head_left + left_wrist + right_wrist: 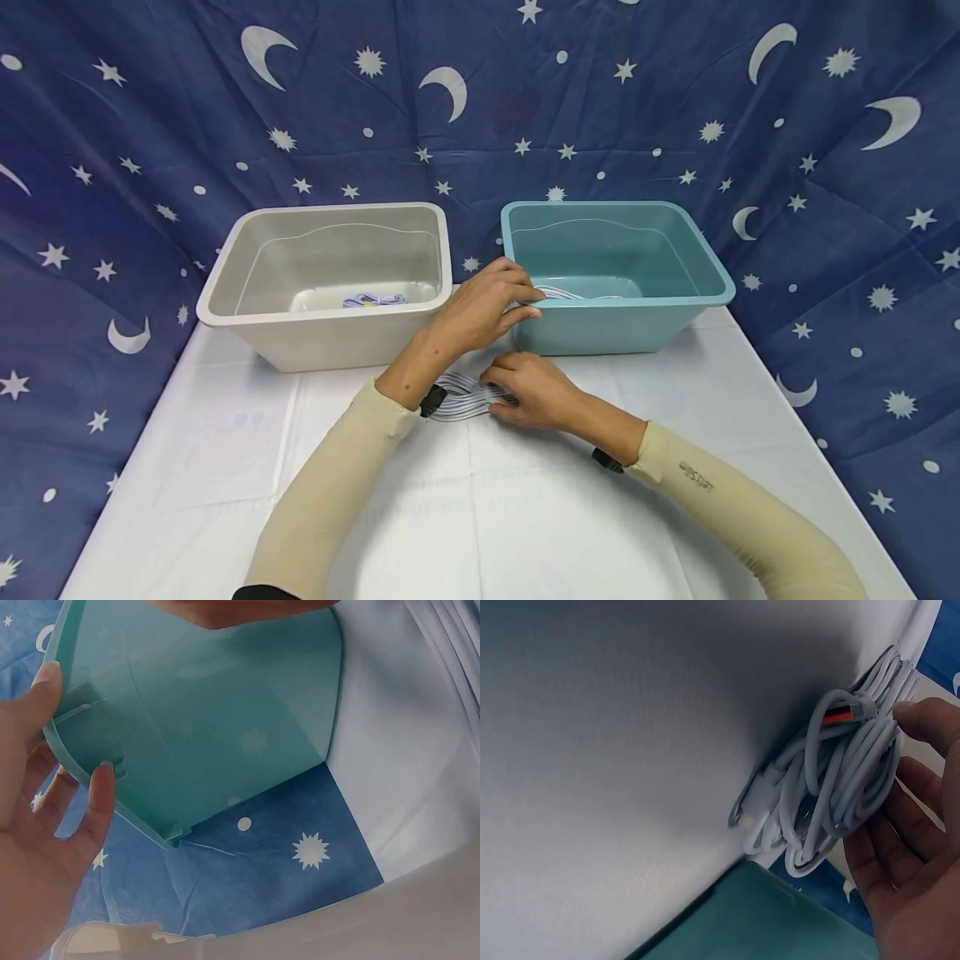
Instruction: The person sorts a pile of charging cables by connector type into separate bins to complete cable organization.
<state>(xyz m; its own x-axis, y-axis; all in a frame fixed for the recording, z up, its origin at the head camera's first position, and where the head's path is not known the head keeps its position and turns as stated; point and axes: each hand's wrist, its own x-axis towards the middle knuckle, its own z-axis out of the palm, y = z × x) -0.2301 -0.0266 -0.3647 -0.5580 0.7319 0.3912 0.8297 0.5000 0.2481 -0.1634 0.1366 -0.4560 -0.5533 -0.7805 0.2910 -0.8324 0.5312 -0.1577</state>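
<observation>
My left hand (483,307) grips the rim of the teal bin (615,327) at its near left corner. In the left wrist view the thumb and fingers lie on both sides of that rim (142,827). Just in front of the bin, my right hand (538,392) holds a coiled white USB cable (459,398) low over the table. The right wrist view shows the bundle (840,772) between thumb and fingers, with a plug with an orange-red inside (840,714) among the loops. Part of the coil is behind the left wrist in the head view.
A light grey bin (337,342) stands left of the teal one, holding a thin purplish cable bundle (372,300). White cable (558,293) lies inside the teal bin. A white cloth (420,533) covers the table, and a blue star-and-moon curtain (510,100) hangs behind the bins.
</observation>
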